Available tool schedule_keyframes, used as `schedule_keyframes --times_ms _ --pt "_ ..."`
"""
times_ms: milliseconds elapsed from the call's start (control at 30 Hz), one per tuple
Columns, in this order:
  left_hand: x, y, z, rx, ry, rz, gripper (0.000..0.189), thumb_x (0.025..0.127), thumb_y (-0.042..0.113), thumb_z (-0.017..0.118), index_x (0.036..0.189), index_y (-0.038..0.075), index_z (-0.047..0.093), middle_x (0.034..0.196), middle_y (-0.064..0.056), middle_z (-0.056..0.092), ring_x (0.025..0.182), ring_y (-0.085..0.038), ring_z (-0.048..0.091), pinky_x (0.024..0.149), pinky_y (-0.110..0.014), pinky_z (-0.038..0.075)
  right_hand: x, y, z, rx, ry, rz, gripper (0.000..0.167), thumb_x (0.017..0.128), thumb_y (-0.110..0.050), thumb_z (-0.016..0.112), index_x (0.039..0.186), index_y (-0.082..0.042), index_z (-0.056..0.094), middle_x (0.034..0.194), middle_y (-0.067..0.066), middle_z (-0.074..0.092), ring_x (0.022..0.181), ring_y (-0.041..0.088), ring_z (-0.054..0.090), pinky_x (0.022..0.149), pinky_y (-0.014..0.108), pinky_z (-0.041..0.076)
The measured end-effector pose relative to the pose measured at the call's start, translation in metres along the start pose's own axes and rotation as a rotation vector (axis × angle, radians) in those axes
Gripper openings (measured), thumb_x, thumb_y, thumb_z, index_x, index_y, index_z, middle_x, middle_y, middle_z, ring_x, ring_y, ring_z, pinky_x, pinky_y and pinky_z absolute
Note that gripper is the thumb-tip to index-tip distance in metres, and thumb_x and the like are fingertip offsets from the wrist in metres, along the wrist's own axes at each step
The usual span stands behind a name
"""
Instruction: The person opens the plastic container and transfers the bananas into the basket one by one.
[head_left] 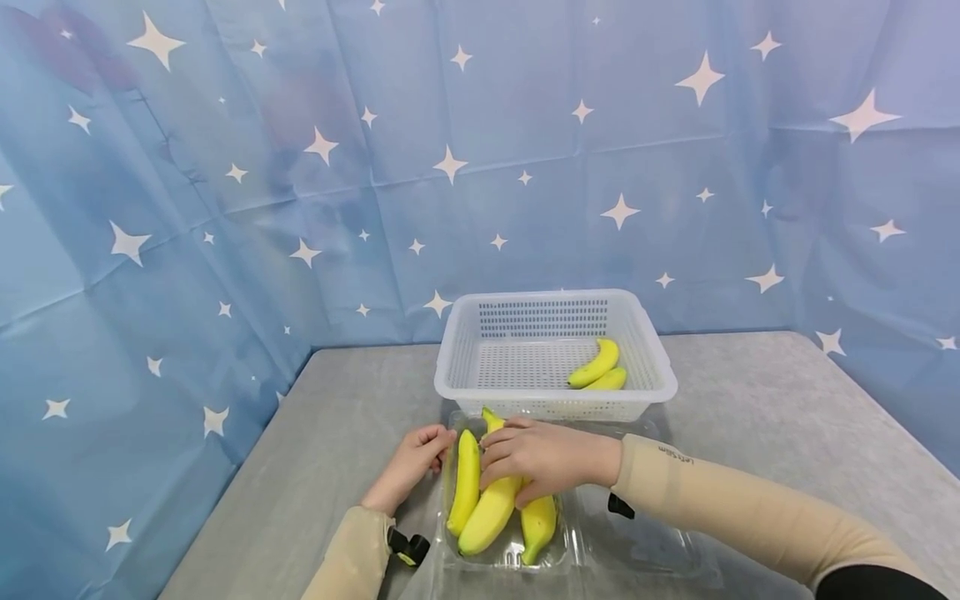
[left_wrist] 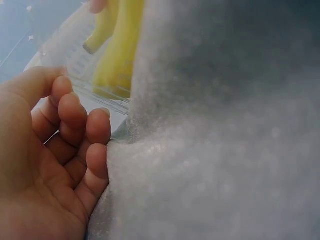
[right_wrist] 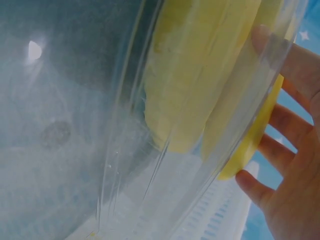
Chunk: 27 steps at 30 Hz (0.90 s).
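Note:
A clear plastic clamshell container (head_left: 510,567) lies open, with several bananas in its left half. Curled over the middle banana (head_left: 489,517), my right hand (head_left: 551,457) grips it from above. To its left lies another banana (head_left: 466,483), and to its right a third banana (head_left: 538,529) is partly covered by the hand. At the container's left edge, my left hand (head_left: 415,462) pinches the rim between thumb and forefinger. The left wrist view shows the curled fingers (left_wrist: 97,125) beside that rim. In the right wrist view, fingers (right_wrist: 280,152) wrap the banana behind clear plastic.
Behind the container stands a white perforated basket (head_left: 457,367) with two bananas (head_left: 596,364) at its right side. The clamshell's transparent lid (head_left: 637,542) spreads flat to the right, under my right forearm. A starry blue cloth (head_left: 525,208) hangs behind the grey table (head_left: 352,383).

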<state>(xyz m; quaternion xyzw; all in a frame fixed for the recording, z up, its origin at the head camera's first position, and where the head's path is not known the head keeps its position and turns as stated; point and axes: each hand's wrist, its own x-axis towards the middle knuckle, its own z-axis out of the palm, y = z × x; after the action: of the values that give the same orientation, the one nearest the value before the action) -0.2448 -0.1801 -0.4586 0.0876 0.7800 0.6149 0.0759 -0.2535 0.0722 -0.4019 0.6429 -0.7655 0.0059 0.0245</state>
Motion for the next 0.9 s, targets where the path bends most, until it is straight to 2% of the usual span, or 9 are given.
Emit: schedule_keyframes --times_ms 633,900 --pt "0.0018 0.0007 0.0025 0.015 -0.002 0.021 0.037 0.099 0.021 0.057 0.077 -0.008 0.052 0.065 -0.003 0.05 0.057 -0.016 0.045 0.056 -0.026 0.041 -0.0061 0.0024 -0.0014 -0.027 -0.004 0.017 0.052 0.08 -0.037 0.077 0.129 -0.029 0.06 0.131 -0.008 0.057 0.132 0.022 0.043 0.106 0.045 0.034" --pt "-0.0016 -0.0006 0.0011 0.009 0.003 0.022 0.037 0.1 0.02 0.056 0.074 -0.007 0.051 0.065 -0.003 0.05 0.057 -0.016 0.044 0.055 -0.025 0.041 -0.0059 0.0006 -0.0065 -0.01 0.002 0.001 0.054 0.079 -0.036 0.078 0.13 -0.028 0.06 0.129 -0.007 0.058 0.131 0.022 0.044 0.106 0.043 0.034"
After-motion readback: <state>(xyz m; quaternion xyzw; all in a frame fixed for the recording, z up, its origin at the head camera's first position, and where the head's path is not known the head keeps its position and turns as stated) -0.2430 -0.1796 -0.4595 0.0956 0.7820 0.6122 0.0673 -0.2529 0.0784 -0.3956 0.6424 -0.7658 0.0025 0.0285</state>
